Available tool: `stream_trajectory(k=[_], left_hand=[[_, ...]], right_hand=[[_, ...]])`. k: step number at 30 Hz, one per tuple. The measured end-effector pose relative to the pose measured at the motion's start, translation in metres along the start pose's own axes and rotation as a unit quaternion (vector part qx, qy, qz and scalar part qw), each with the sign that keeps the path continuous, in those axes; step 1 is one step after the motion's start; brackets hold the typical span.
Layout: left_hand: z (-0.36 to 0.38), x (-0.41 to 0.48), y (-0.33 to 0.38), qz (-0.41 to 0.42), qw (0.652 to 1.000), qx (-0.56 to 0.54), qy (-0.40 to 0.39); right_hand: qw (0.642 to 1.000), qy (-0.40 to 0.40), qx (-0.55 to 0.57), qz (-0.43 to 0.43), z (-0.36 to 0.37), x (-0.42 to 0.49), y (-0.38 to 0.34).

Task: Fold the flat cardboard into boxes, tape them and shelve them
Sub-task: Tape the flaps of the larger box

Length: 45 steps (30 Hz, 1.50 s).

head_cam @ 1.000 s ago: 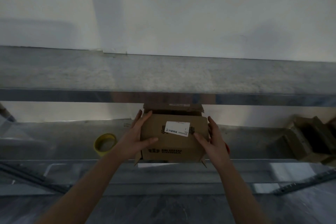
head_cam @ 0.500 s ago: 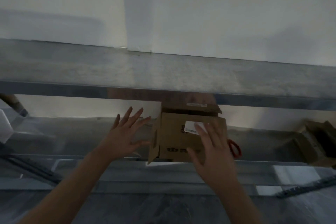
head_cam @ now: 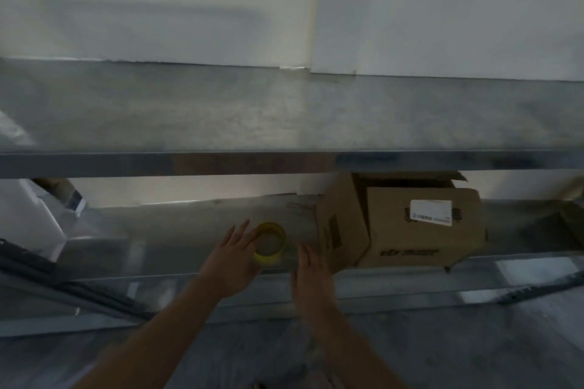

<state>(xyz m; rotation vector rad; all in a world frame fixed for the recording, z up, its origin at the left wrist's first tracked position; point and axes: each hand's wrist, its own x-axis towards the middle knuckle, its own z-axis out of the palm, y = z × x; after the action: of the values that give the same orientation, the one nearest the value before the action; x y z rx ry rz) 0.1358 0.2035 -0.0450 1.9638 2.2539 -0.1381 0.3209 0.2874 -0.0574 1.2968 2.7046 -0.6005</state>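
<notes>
while beside the tape (head_cam: 269, 257), left hand (head_cam: 233, 259) flat

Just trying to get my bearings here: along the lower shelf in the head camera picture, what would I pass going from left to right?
white object (too blurred to name) → left hand → yellow tape roll → right hand → cardboard box with a white label

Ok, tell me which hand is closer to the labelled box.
The right hand, beside the labelled box; the left hand is past the tape roll.
</notes>
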Motion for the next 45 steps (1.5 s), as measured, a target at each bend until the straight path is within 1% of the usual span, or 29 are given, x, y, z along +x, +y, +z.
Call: stream_trajectory(k=[3, 5, 9, 14, 16, 17, 20, 23, 25, 27, 30, 32, 33, 36, 38, 41, 45], left_hand=[[0.01, 0.008, -0.001, 0.039, 0.999, 0.011, 0.034], [0.019, 0.012, -0.004, 0.052, 0.998, 0.008, 0.047], [0.027, 0.016, -0.011, 0.062, 0.996, -0.012, 0.065], [0.021, 0.016, -0.019, 0.072, 0.987, -0.081, 0.116], [0.015, 0.01, -0.019, 0.099, 0.981, -0.091, 0.137], [0.012, 0.006, -0.017, 0.113, 0.98, -0.096, 0.131], [0.004, -0.005, -0.004, 0.131, 0.975, -0.105, 0.144], [-0.008, -0.006, 0.01, 0.126, 0.974, -0.117, 0.147], [-0.014, -0.009, 0.013, 0.12, 0.975, -0.116, 0.15], [-0.017, -0.014, 0.011, 0.099, 0.974, -0.141, 0.145], [-0.025, -0.026, -0.003, 0.04, 0.964, -0.207, 0.16], [-0.039, -0.037, -0.009, 0.024, 0.958, -0.229, 0.173], [-0.046, -0.043, -0.01, 0.027, 0.954, -0.239, 0.182], [-0.062, -0.061, -0.001, 0.051, 0.932, -0.3, 0.195], [-0.072, -0.067, 0.014, 0.052, 0.923, -0.335, 0.179], [-0.095, -0.062, 0.045, 0.06, 0.913, -0.363, 0.175], [-0.131, -0.04, 0.094, 0.05, 0.901, -0.385, 0.193]], right_hand=[[0.996, -0.015, -0.086, 0.032, 0.016, 0.026, 0.006], [0.992, -0.036, -0.115, 0.041, 0.02, 0.037, 0.008], [0.991, -0.026, -0.105, 0.082, 0.024, 0.041, 0.008], [0.993, -0.024, -0.092, 0.07, 0.022, 0.038, 0.01], [0.994, -0.025, -0.078, 0.075, 0.017, 0.034, 0.01], [0.994, -0.026, -0.073, 0.076, 0.015, 0.033, 0.01], [0.996, -0.04, -0.066, 0.046, 0.008, 0.031, 0.006], [0.994, -0.087, -0.059, 0.01, 0.007, 0.029, 0.009], [0.994, -0.081, -0.067, -0.014, 0.004, 0.031, 0.012], [0.995, -0.055, -0.07, -0.039, -0.003, 0.03, 0.01], [0.998, 0.012, -0.013, -0.061, -0.017, 0.024, 0.002], [0.996, 0.056, 0.042, -0.056, -0.032, 0.012, -0.005], [0.994, 0.064, 0.066, -0.054, -0.04, 0.005, -0.006], [0.989, 0.042, 0.137, -0.045, -0.066, -0.022, 0.0], [0.985, 0.046, 0.163, -0.042, -0.086, -0.042, 0.013], [0.978, 0.039, 0.201, -0.029, -0.122, -0.07, 0.039], [0.956, 0.033, 0.29, -0.029, -0.171, -0.085, 0.084]])
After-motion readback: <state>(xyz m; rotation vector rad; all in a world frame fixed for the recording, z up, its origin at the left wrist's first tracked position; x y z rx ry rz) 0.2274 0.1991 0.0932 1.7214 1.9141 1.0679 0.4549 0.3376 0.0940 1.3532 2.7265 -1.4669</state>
